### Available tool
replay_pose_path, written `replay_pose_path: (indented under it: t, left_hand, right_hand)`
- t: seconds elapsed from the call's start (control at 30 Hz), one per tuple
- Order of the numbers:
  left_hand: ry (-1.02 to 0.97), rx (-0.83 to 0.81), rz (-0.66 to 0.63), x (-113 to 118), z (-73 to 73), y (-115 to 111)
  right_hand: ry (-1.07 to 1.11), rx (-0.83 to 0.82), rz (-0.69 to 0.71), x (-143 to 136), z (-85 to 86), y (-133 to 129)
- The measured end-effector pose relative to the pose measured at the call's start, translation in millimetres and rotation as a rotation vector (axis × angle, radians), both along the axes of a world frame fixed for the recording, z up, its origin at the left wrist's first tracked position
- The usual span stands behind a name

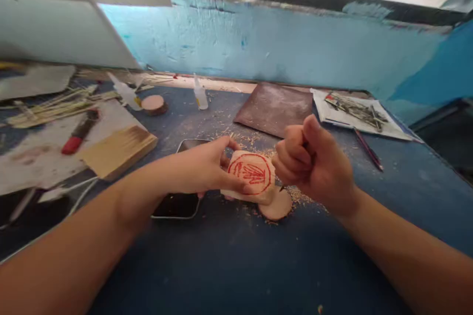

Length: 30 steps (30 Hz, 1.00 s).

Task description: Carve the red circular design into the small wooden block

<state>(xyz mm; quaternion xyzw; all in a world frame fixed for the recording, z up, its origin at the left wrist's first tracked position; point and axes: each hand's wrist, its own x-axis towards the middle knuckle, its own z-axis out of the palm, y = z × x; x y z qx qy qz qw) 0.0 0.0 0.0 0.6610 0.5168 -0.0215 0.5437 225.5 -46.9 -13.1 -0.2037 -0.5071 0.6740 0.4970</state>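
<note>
A pale wooden block (258,170) bears a red circular drawing with leaf-like strokes inside it. My left hand (210,167) grips the block from its left side, thumb across the front face. Closed in a fist, my right hand (314,165) is at the block's right edge. A small dark tip shows below that fist, but whatever it holds is hidden by the fingers. Under the block's lower right corner lies a round wood slice (281,205), with wood shavings (301,196) scattered around it. Partly behind my left hand lies a phone (177,206).
Behind are a brown sheet (273,108), two small glue-like bottles (200,94) and another wood slice (153,103). To the left lie a wooden board (120,150), a red-and-black tool (80,132) and thin sticks (48,108). A pen (368,150) lies right, near a littered tray (332,117).
</note>
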Motion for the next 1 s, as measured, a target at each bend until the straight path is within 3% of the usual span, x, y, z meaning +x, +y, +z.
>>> replay_pose_path:
  t: [0.3,0.43,0.7,1.0]
  left_hand:
    - [0.016,0.125,-0.032,0.8,-6.2,-6.0]
    - [-0.005,0.145,-0.025,1.6,-10.3,-7.1]
    - [-0.252,0.13,0.006,3.5,-8.5,-10.8]
    - [-0.116,0.096,0.049,5.6,2.6,-9.0]
  right_hand:
    - [-0.047,-0.018,0.021,-3.5,10.2,-7.6]
    - [-0.026,0.045,0.011,-7.3,11.5,-17.6]
    - [-0.189,0.219,-0.008,-6.1,2.9,-35.0]
    - [-0.139,0.168,-0.088,-5.4,17.8,-28.6]
